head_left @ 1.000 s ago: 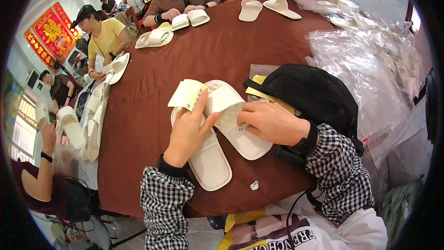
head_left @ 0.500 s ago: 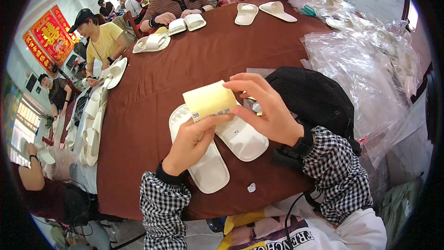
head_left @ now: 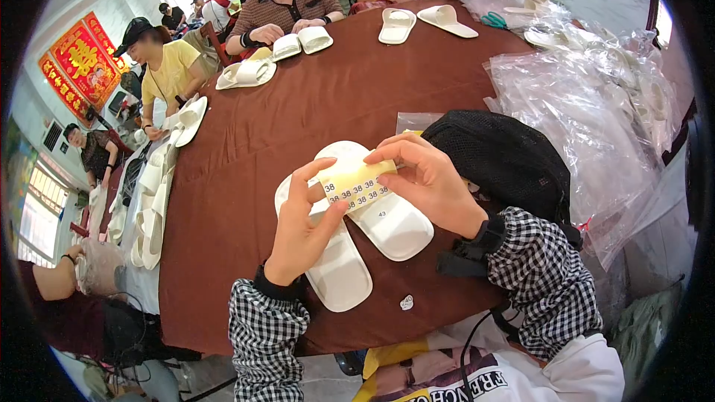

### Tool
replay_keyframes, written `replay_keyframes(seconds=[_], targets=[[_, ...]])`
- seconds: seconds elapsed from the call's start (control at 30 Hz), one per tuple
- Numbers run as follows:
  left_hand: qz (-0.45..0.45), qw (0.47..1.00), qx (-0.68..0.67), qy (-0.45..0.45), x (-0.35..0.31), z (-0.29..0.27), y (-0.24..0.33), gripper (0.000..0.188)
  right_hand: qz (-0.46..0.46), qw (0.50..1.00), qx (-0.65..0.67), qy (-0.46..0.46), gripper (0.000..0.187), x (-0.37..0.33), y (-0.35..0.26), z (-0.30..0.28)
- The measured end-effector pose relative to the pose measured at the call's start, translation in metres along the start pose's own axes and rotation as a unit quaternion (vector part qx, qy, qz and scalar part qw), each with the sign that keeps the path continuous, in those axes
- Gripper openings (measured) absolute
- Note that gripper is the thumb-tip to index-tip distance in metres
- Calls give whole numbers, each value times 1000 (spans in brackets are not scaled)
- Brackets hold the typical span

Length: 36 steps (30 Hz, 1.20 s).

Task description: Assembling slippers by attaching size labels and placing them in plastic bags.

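Between my two hands is a yellow sheet of small round number stickers (head_left: 356, 187), held above a pair of slippers. My left hand (head_left: 304, 231) pinches its left end between thumb and fingers. At the other end, the thumb and fingers of my right hand (head_left: 432, 186) close on the sheet. Below lie a white left slipper (head_left: 341, 275) and a white right slipper (head_left: 398, 231), which bears a small sticker on its insole; their upper parts are partly hidden by the sheet and my hands. A loose round sticker (head_left: 407, 302) lies near the table's front edge.
A black mesh bag (head_left: 499, 164) sits right of my hands, with clear plastic bags (head_left: 573, 119) beyond. More white slippers (head_left: 398, 26) stand along the far edge of the brown-covered table (head_left: 246, 238), others (head_left: 153, 201) down the left. Several people work around it; teal scissors (head_left: 493, 20) lie far right.
The sticker sheet has tilted and come down a little, so its printed face now shows. My left fingers have risen along its left end.
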State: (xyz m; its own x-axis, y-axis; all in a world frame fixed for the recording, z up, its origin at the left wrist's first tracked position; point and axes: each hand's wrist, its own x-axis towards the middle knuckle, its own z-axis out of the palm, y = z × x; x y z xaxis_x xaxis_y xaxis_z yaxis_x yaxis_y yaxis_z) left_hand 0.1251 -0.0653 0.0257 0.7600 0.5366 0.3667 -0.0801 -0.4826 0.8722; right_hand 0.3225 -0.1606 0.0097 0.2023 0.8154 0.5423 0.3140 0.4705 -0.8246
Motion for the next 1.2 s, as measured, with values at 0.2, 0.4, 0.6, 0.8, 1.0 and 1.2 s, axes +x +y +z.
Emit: replay_keyframes(seconds=[0.2, 0.4, 0.6, 0.8, 1.0, 1.2], targets=[[-11, 997, 76, 14, 2, 2, -3, 44, -44, 993, -110, 25, 26, -2, -8, 1], [52, 980, 193, 25, 1, 16, -8, 43, -222, 939, -262, 24, 34, 0, -18, 2], [61, 977, 204, 24, 1, 27, -2, 46, -209, 945, -253, 11, 25, -3, -11, 6], [98, 969, 224, 35, 1, 29, 0, 38, -236, 931, -280, 6, 23, -4, -12, 5], [31, 980, 192, 46, -1, 33, 3, 29, -265, 908, -326, 8, 24, -5, -15, 4], [3, 991, 128, 49, -2, 34, 4, 26, -290, 895, -338, 4, 26, -4, -18, 4]])
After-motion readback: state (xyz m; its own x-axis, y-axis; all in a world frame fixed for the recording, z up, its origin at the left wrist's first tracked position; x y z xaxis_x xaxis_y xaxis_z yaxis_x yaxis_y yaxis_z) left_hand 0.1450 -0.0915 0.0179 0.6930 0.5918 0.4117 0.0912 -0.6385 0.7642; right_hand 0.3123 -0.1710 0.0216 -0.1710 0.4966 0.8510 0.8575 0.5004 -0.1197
